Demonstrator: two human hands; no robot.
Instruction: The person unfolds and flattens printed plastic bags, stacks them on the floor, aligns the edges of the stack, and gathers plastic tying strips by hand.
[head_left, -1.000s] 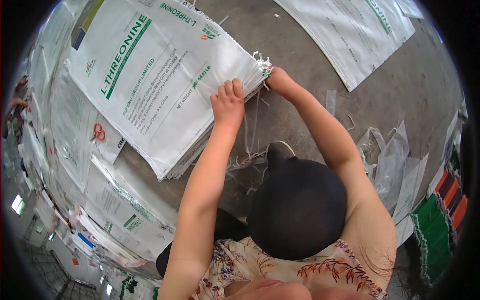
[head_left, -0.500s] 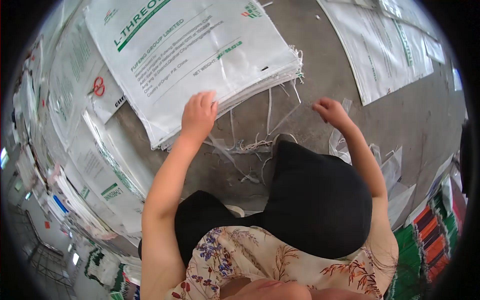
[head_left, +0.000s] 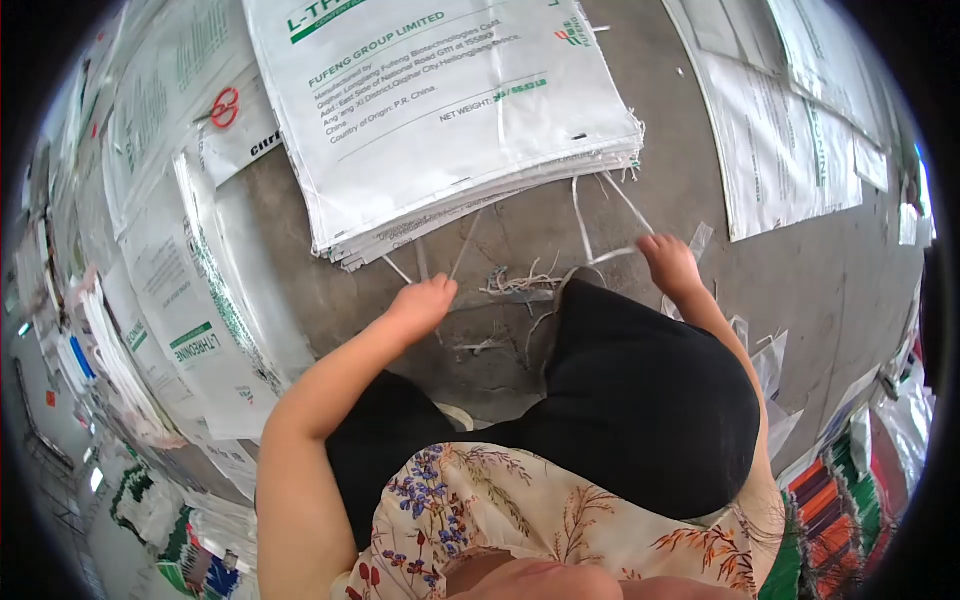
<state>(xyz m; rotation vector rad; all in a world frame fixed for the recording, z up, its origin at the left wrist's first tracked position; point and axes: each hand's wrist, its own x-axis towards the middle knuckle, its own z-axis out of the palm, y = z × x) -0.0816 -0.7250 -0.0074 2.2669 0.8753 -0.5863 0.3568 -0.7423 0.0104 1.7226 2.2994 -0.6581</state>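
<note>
A stack of white printed woven sacks [head_left: 430,120] lies on the floor in front of me. White strings come out from under its near edge. My left hand [head_left: 425,303] is closed on one string [head_left: 397,268], just short of the stack's near left corner. To the right, my right hand [head_left: 668,262] grips another string [head_left: 628,203], which slants down from the stack's near right corner. Both hands are apart from the sacks. Loose string ends [head_left: 520,283] lie on the floor between the hands.
Red-handled scissors [head_left: 224,107] rest on sacks to the left. More printed sacks [head_left: 195,345] lie along the left side. Further flat sacks [head_left: 790,150] are at the right. Scraps of clear plastic [head_left: 770,355] lie beside my right knee. Colourful striped material [head_left: 835,520] is at lower right.
My left hand has left the stack's top and come down to a string. My right hand has moved lower and now holds a string. The view has shifted, so the stack appears further right.
</note>
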